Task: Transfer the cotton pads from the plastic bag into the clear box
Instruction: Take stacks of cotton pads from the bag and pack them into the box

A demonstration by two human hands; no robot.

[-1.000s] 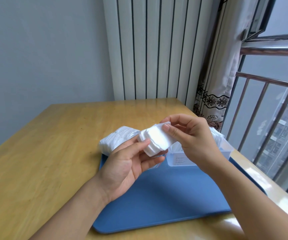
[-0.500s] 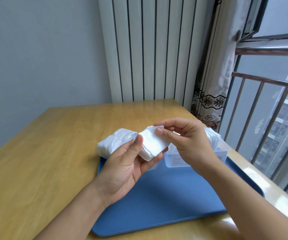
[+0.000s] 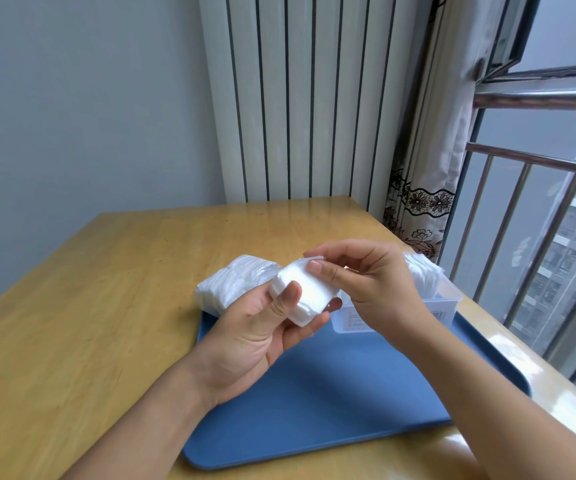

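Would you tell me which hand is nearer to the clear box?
Right. The right hand overlaps the clear box in view, just in front of it; the left hand holds the pad stack further left.

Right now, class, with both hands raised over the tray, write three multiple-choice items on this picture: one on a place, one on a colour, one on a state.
1. Where does the clear plastic box stand?
A. On the bare wooden table
B. On the flat blue tray
C. On the window sill

2. What colour is the tray?
A. Blue
B. Red
C. Green

3. What is the state of the small stack of white cotton pads?
A. Lying loose on the tray
B. Held up between both hands
C. Sealed inside the plastic bag

Answers:
1. B: the box sits at the tray's far right corner, with white pads already in it.
2. A: its whole surface shows blue against the yellowish wooden table.
3. B: the left hand grips the stack from below while the right hand pinches its top edge; the clear plastic bag of pads lies behind, to the left.
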